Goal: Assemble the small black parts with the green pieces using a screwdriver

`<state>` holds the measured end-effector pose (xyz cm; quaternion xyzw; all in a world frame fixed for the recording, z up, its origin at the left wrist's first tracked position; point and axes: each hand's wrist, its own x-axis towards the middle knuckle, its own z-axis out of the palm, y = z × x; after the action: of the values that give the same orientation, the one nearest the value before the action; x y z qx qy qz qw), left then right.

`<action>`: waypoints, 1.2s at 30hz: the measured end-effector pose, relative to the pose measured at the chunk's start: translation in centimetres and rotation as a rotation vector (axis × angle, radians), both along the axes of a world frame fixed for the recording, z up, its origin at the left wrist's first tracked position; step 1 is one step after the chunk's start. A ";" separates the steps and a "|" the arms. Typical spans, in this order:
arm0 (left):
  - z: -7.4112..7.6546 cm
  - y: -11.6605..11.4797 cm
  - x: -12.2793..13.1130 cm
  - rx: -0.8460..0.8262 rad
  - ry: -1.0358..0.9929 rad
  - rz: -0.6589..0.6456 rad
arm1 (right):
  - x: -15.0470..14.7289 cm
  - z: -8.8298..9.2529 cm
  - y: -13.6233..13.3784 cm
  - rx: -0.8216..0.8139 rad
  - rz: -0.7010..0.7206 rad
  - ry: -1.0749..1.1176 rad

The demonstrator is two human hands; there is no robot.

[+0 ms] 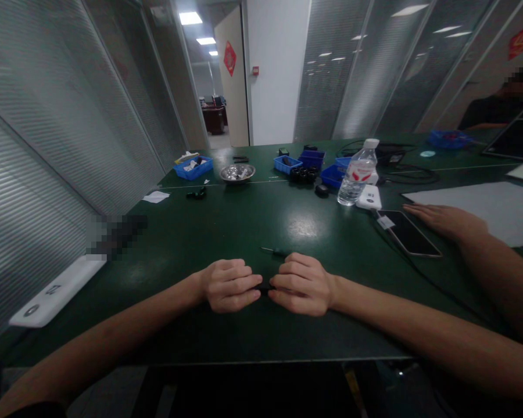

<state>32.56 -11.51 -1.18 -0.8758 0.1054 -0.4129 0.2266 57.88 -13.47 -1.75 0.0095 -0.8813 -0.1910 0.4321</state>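
Both hands are close together above the near part of the green table. My left hand has its fingers curled, with the fingertips at one end of a small dark piece. At the other end of that piece are the curled fingers of my right hand. Most of the dark piece is hidden by the fingers, and its kind is too dim to tell. Just beyond my right hand, a screwdriver lies on the table, its thin shaft pointing left and its dark handle partly behind the knuckles.
Another person's hand rests at the right beside a phone. A water bottle, a white power bank, blue trays and a metal bowl stand farther back. A white device lies at the left.
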 end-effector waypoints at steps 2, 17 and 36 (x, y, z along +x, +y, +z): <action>0.0 0.0 0.0 -0.007 0.005 -0.015 | 0.0 -0.1 0.0 -0.006 0.001 -0.004; -1.4 0.5 -0.2 -0.172 0.002 0.016 | -0.1 -1.3 0.5 -0.379 0.071 0.004; -1.8 1.3 0.2 -0.414 -0.015 0.170 | -0.2 -1.9 0.9 -0.561 0.051 0.109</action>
<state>32.72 -10.21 -2.98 -0.9064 -0.0574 -0.4115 0.0765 57.71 -12.58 -3.67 -0.0983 -0.8748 0.0711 0.4691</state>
